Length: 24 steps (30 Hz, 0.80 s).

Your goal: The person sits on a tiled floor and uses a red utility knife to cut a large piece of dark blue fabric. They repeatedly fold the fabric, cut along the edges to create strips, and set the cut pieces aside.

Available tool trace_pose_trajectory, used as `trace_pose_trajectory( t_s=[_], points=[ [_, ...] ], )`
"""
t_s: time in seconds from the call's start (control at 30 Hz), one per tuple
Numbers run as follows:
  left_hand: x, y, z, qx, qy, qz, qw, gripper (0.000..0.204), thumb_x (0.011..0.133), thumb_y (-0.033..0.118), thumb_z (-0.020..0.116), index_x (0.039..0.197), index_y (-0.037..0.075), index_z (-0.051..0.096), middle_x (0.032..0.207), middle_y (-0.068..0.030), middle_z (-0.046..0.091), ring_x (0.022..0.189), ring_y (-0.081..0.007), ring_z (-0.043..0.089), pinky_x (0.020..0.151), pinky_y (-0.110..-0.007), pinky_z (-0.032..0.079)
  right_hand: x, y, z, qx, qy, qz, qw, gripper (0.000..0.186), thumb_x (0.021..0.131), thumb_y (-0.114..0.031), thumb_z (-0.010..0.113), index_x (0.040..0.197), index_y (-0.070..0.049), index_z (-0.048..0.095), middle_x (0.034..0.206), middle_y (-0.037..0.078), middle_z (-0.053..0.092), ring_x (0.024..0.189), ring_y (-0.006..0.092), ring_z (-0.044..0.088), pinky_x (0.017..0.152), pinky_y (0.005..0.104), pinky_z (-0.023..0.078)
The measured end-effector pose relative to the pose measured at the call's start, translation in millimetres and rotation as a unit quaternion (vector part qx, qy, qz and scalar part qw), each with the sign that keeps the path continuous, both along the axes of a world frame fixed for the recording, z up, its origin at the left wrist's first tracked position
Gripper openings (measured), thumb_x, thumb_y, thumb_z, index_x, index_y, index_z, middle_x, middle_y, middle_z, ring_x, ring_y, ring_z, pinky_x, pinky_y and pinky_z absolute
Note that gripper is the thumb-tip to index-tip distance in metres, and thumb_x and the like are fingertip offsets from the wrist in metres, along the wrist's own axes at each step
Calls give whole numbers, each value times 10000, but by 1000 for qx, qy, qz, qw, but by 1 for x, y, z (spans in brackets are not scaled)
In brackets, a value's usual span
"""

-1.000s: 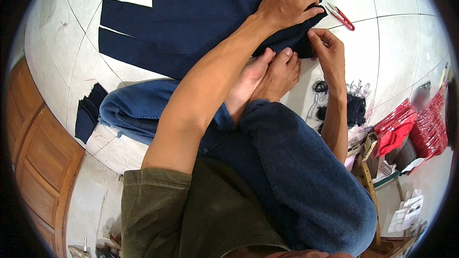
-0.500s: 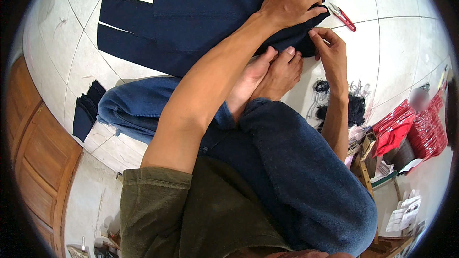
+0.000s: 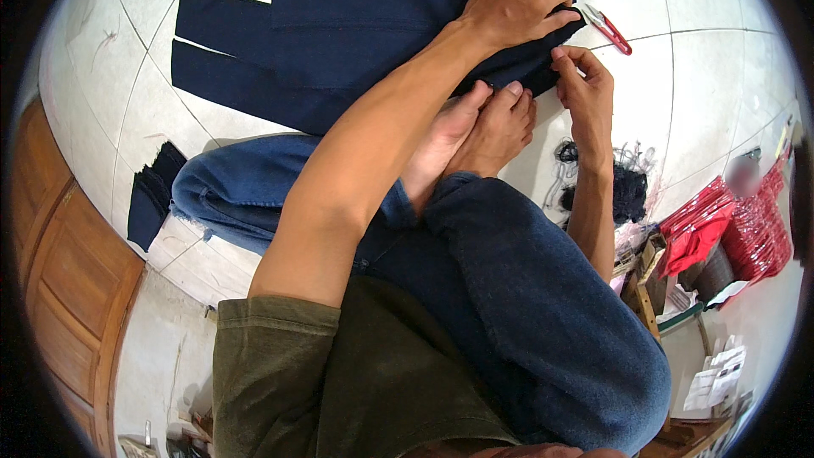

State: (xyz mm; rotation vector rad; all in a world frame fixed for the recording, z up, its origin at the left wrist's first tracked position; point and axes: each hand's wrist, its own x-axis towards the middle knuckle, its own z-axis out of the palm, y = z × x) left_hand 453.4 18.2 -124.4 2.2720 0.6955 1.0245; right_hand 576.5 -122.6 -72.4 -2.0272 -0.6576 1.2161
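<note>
A large piece of dark navy fabric (image 3: pixel 356 17) with cut strips at its left lies on the floor before me. My left hand (image 3: pixel 521 0) has its fingers curled on the fabric's right side, gripping it. Just below, my right hand (image 3: pixel 582 85) pinches the fabric's edge between thumb and fingers. Red-handled thread snips (image 3: pixel 617 39) lie right of my hands. My bare feet (image 3: pixel 500 131) rest against the near edge of the fabric. A tangle of dark threads and scraps (image 3: pixel 623 195) lies beside my right forearm.
A small stack of navy pieces (image 3: pixel 153 195) lies left of my knee. A wooden door (image 3: pixel 80 280) stands at the far left. Red plastic-wrapped bundles (image 3: pixel 755 229), a wooden frame (image 3: pixel 646 297) and white papers (image 3: pixel 716 377) are at the right.
My two hands have shifted very slightly up and right, and the fabric moved a little with them. Both keep nearly the same grip.
</note>
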Motion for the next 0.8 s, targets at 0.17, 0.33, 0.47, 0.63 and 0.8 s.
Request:
trace_pose_trajectory(
  t_s=[0.17, 0.33, 0.47, 0.63, 0.8],
  points=[
    [0, 0, 2, -5, -1, -5, 1000, 186, 885, 232, 751, 916, 55, 701, 930, -86, 626, 890, -265, 597, 795, -390, 501, 15, -8, -9, 81, 63, -205, 973, 273, 1015, -212, 620, 1119, 29, 696, 925, 70, 685, 623, 79, 519, 542, 234, 393],
    [-1, 0, 1, 0, 10, 2, 1000, 187, 888, 235, 751, 904, 58, 694, 921, -83, 621, 886, -266, 597, 791, -389, 502, 18, -7, -2, 36, 9, -75, 996, 298, 999, -225, 679, 1154, 27, 709, 937, 62, 666, 653, 88, 544, 573, 236, 423],
    [1, 0, 0, 6, -6, 7, 1000, 180, 885, 227, 754, 907, 61, 690, 914, -82, 615, 880, -267, 598, 792, -389, 505, 11, -6, -6, 46, -107, 83, 990, 242, 966, -190, 749, 1071, 26, 715, 910, 61, 674, 673, 79, 562, 578, 239, 450],
    [3, 1, -5, -1, -6, 37, 999, 175, 866, 206, 764, 865, 69, 654, 886, -91, 592, 838, -284, 607, 760, -399, 530, 14, -8, 5, -42, -79, 116, 989, 176, 973, -154, 728, 950, 16, 687, 734, 32, 629, 604, 65, 523, 530, 252, 414],
    [5, 1, -7, -17, -15, 54, 998, 190, 850, 181, 770, 827, 73, 615, 868, -94, 575, 812, -296, 616, 725, -403, 543, 12, -19, 1, 3, -70, 102, 992, 173, 972, -148, 723, 958, 20, 684, 729, 39, 658, 603, 57, 517, 518, 253, 396]
  ],
)
